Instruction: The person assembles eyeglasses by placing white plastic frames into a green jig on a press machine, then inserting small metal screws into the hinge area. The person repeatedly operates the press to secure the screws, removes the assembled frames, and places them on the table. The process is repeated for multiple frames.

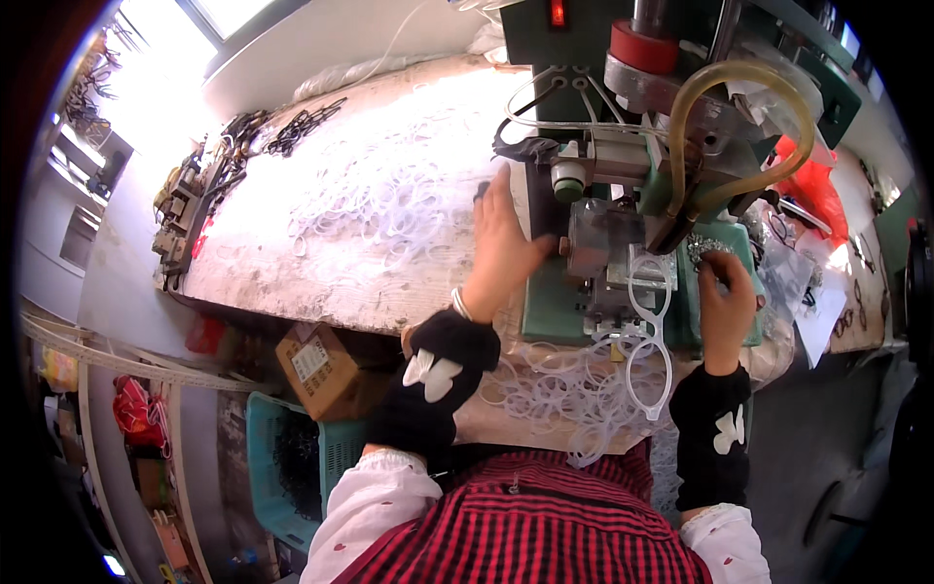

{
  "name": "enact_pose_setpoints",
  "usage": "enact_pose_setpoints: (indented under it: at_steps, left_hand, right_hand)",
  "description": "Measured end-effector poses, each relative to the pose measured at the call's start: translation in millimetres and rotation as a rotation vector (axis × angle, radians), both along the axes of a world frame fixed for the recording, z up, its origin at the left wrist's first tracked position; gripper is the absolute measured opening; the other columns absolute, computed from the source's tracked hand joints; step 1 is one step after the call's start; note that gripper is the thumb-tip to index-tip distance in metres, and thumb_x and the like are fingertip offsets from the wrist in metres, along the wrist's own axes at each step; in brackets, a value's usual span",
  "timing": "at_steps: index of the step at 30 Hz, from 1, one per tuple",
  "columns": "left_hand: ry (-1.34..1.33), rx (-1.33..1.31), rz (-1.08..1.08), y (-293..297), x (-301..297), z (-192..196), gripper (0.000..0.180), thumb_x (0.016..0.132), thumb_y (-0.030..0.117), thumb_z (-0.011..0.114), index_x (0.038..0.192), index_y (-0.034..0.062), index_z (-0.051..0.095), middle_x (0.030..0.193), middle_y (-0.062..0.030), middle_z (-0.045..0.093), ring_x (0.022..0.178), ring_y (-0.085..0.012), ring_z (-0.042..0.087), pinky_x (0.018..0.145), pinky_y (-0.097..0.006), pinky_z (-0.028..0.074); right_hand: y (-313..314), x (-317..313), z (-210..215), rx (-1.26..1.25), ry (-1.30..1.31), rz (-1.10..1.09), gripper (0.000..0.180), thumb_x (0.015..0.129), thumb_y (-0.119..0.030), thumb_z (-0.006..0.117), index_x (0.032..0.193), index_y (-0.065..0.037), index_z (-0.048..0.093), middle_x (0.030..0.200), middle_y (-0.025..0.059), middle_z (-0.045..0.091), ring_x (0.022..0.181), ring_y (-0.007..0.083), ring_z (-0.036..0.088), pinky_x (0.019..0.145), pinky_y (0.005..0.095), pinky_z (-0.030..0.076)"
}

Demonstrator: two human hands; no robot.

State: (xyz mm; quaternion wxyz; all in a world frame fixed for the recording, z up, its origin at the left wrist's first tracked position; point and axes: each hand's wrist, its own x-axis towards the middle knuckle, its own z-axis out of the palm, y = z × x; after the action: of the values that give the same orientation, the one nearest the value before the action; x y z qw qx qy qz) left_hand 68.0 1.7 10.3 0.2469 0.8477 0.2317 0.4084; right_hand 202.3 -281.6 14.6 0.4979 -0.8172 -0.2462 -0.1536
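Observation:
My left hand (501, 245) is held up with its fingers spread and nothing in it, beside the left side of a green bench machine (545, 316). Its thumb is close to the machine's metal fixture. A clear plastic eyeglass frame (649, 382) stands on end at the fixture, one rim up by the metal block and the other hanging below. No hand touches this frame. My right hand (728, 310) is over the machine's right side, fingers curled down at a heap of tiny metal parts (708, 247). Whatever is between its fingertips is too small to name.
Loose clear eyeglass frames (559, 394) lie in front of the machine, and a larger spread of clear frames (389, 200) covers the table at left. A yellowish hose (800, 117) loops over the machine. Below the table are a cardboard box (316, 368) and a teal basket (261, 457).

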Motion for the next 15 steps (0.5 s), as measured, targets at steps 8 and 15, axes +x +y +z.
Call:
enact_pose_setpoints:
  at_steps: [8, 15]
  left_hand:
    - [-0.093, 0.358, 0.105, 47, -13, 79, 0.015, 0.081, 0.013, 0.077, 0.094, 0.0063, 0.072, 0.102, -0.0114, 0.068, 0.098, -0.0329, 0.059, 0.09, -0.04, 0.045]
    - [0.407, 0.346, 0.255, 54, -32, -62, 0.025, 0.086, 0.024, 0.071, 0.072, 0.004, 0.064, 0.089, -0.0121, 0.061, 0.095, -0.0335, 0.056, 0.085, -0.046, 0.044]
  right_hand:
    - [-18, -9, 3, 0.066, 0.148, -0.044, 0.015, 0.088, -0.002, 0.069, 0.103, 0.0, 0.073, 0.096, 0.0083, 0.073, 0.091, 0.0185, 0.068, 0.086, 0.0289, 0.05]
    - [-30, -22, -10, 0.091, 0.065, -0.107, 0.014, 0.087, 0.0, 0.069, 0.1, 0.001, 0.073, 0.093, 0.0075, 0.072, 0.089, 0.0166, 0.067, 0.086, 0.029, 0.05]
